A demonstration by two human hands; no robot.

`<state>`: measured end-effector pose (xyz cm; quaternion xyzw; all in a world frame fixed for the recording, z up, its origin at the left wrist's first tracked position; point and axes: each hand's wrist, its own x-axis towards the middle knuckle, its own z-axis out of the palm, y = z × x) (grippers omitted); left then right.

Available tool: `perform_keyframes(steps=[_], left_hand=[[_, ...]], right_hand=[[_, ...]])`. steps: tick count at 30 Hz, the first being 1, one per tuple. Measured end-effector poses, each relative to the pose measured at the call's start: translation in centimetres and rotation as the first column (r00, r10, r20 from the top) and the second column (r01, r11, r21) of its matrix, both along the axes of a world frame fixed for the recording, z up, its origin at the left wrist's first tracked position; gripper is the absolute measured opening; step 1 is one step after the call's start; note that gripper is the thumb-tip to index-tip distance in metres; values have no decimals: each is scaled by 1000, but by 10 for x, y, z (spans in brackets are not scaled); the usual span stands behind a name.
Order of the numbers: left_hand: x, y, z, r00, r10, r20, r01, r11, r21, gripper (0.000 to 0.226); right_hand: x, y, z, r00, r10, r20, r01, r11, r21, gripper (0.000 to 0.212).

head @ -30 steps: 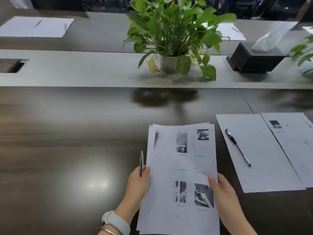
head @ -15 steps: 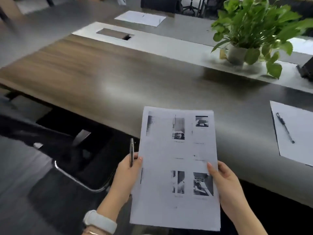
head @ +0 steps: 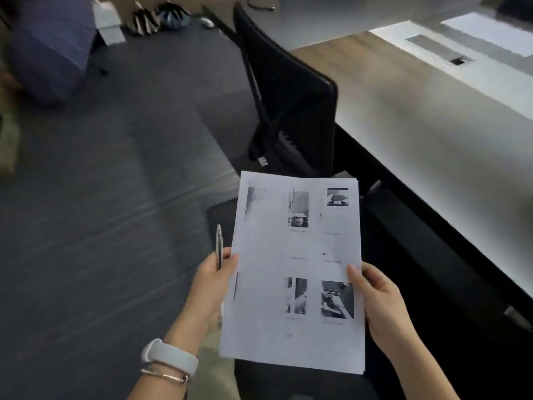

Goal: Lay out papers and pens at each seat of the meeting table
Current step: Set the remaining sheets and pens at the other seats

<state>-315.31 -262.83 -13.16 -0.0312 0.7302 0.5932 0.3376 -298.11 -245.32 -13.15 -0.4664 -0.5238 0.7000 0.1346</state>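
I hold a stack of printed papers point(head: 297, 264) with small black-and-white pictures in front of me, above the floor and off the table. My left hand point(head: 212, 281) grips the stack's left edge and also holds a silver pen point(head: 219, 249) upright against it. My right hand point(head: 377, 301) pinches the stack's right edge, thumb on top. The meeting table point(head: 418, 116) runs along the right side of the view. A white sheet point(head: 487, 33) lies on its far side.
A black office chair point(head: 288, 93) stands at the table's edge just ahead of the papers. Dark grey carpet point(head: 101, 226) spreads to the left. A blue-purple bag or cloth point(head: 49, 44) and other items lie on the floor at the far left.
My view has swung left, away from the table and the plant, toward the floor and a chair. Both hands keep the same grip on the papers and pen.
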Motion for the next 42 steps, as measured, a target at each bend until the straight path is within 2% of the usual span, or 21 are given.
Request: perform_keyframes(steps=[4, 10, 17, 23, 29, 36, 42], left_hand=[[-100, -62, -11, 993, 119, 8, -119, 993, 2, 12], [-264, -127, -9, 989, 147, -12, -147, 989, -14, 10], [-411, -115, -11, 992, 122, -1, -122, 992, -11, 8], [-558, -44, -24, 993, 120, -9, -120, 993, 23, 9], [-720, 64, -4, 997, 13, -70, -12, 1000, 17, 9], [-840, 190, 21, 982, -176, -65, 179, 983, 42, 9], [-913, 325, 22, 910, -409, -69, 414, 908, 71, 9]], right_hand=[[-121, -40, -10, 990, 144, 2, -144, 989, 31, 16], [-294, -91, -7, 974, 224, 42, -226, 973, 55, 16], [-437, -80, 3, 975, 218, 47, -220, 974, 52, 16], [-578, -14, -19, 986, 165, 17, -165, 984, 67, 13], [-722, 77, -12, 998, 69, -12, -68, 996, 58, 16], [-807, 168, 17, 991, -128, -23, 130, 987, 91, 15], [-852, 248, 14, 924, -383, -10, 382, 917, 117, 14]])
